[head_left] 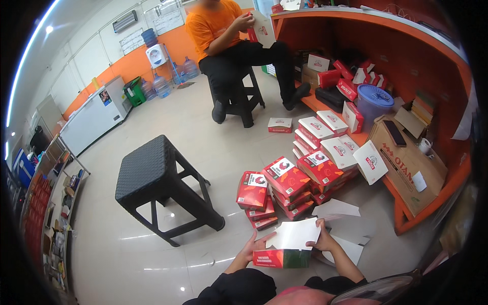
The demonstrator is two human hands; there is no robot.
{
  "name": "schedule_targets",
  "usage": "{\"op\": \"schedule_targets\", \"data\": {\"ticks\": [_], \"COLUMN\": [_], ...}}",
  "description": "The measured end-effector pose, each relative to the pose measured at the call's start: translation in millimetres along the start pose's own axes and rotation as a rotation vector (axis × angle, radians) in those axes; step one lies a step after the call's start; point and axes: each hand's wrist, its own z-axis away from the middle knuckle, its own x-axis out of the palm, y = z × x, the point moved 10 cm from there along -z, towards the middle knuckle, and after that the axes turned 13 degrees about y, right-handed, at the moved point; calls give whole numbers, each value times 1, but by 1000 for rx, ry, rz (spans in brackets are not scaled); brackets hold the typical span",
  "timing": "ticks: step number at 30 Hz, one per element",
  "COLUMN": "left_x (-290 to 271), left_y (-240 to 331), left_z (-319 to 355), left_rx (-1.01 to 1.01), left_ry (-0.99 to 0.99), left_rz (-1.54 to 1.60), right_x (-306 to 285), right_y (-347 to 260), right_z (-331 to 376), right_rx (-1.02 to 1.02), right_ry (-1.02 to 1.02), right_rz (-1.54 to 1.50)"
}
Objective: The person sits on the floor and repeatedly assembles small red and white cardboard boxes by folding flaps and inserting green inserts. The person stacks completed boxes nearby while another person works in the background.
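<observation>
Low centre of the frame: a red carton (282, 257) with a green end panel, its white flap (295, 234) standing open on top, held just above the floor. The left hand (252, 246) grips the carton's left edge, fingers curled on it; the right hand (323, 240) pinches the flap's right edge — both closed on the box. Both forearms are cut off at the lower edge.

Largest item, left of centre: one black plastic stool (157, 188). Upper centre, a seated person in an orange shirt (239, 46) on a second stool; the face is out of frame. Right of centre, stacked red-and-white boxes (287, 185) — exact count cannot be told, as the piles overlap. Flat white blanks (338, 208) lie just right of the hands; their number is unclear.
</observation>
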Motion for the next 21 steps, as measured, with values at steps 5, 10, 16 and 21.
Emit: {"op": "schedule_targets", "data": {"ticks": [5,10,16,21], "left_x": [-1,-64,-9,-60], "left_y": [37,38,31,33], "left_z": [18,6,-1,-7], "left_rx": [331,421,249,212], "left_ry": [-136,427,231,484], "left_rz": [44,-120,-68,-476], "right_x": [-11,19,26,43], "right_y": [10,34,24,28], "right_z": [-1,4,17,19], "right_rx": [153,137,252,259], "right_ry": [-49,-130,-329,-368], "right_rz": [-24,106,-15,81]}}
